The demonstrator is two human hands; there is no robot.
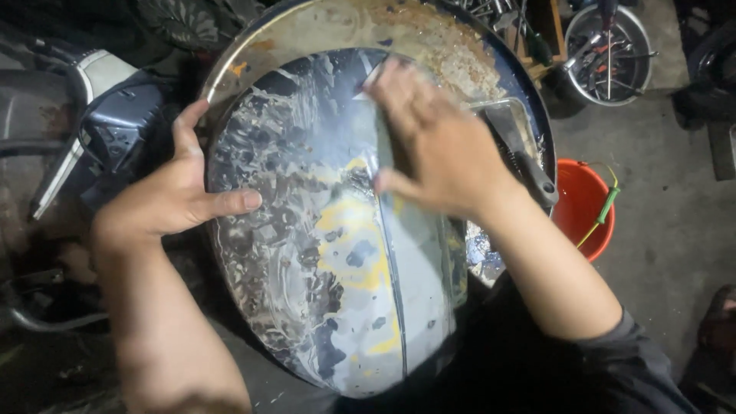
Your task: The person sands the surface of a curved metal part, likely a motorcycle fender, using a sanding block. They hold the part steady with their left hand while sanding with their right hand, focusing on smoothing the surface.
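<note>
Biggest thing in view: a rusty round drum top [330,31], and lying across it toward the person, a large curved body panel [322,253], dark with worn grey and yellow patches and a raised ridge down its middle. That ridge is the long axis, running from the far edge of the drum straight back to the person's lap, so the panel sits right between the 2 hands. The left hand [172,195] is spread open, palm against the panel's left edge, thumb laid across the surface, bracing rather than clasping. The right hand [437,149] is blurred, fingers flat on the upper part beside the ridge; whether it holds a sanding sheet I cannot tell. Just beyond it lies a dark-handled scraper [521,149]. Off right, an orange bucket [586,207] on the floor.
</note>
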